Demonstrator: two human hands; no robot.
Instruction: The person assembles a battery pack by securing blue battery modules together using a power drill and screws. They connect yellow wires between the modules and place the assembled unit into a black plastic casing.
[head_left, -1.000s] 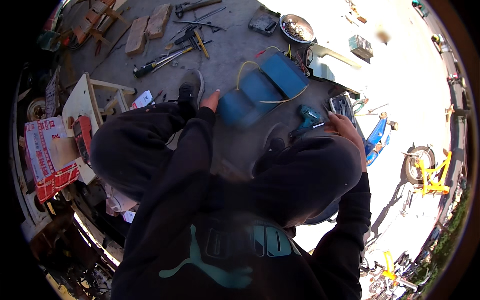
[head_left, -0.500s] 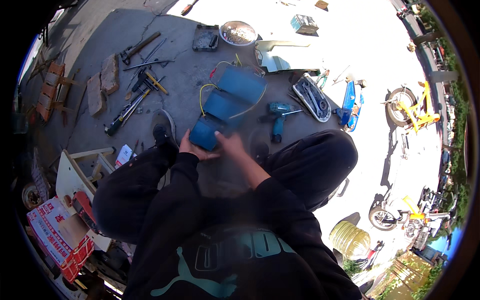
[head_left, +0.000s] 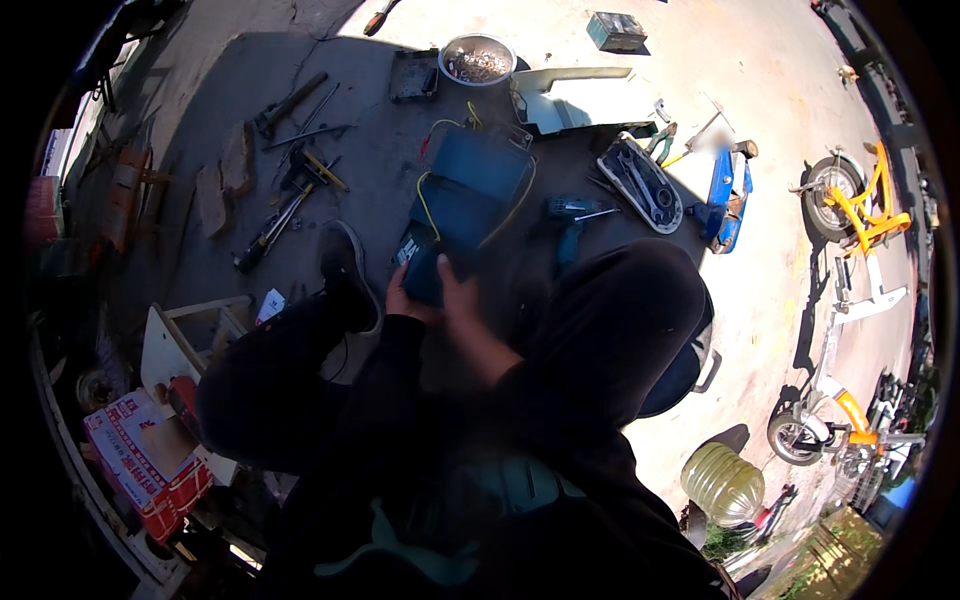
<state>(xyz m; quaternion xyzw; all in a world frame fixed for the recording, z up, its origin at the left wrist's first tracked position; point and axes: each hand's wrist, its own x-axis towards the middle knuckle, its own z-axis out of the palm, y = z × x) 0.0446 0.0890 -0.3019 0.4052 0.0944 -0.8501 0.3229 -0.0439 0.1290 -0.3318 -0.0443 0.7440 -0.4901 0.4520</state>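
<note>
Both hands are at the nearest of several blue box-shaped batteries, joined in a row on the ground between my legs. My left hand (head_left: 409, 301) wraps the near left corner of that near battery (head_left: 428, 272), fingers underneath hidden. My right hand (head_left: 463, 303) lies against its right side, thumb pointing up along the edge. Beyond it sit a middle battery (head_left: 455, 210) and a far battery (head_left: 488, 155). A yellow wire (head_left: 428, 205) runs along their left side, and a pale wire (head_left: 510, 222) curves down the right.
A teal power drill (head_left: 568, 225) lies right of the batteries, near a tray of wrenches (head_left: 645, 185). Farther off are a metal bowl of small parts (head_left: 477, 60) and a white panel (head_left: 580, 95). Hand tools (head_left: 295, 195) and bricks (head_left: 225, 180) lie left; a printed carton (head_left: 145, 450) stands lower left.
My right hand, blurred before, has settled against the near battery's right side. White markings now show on that battery's left side. The whole view has shifted slightly.
</note>
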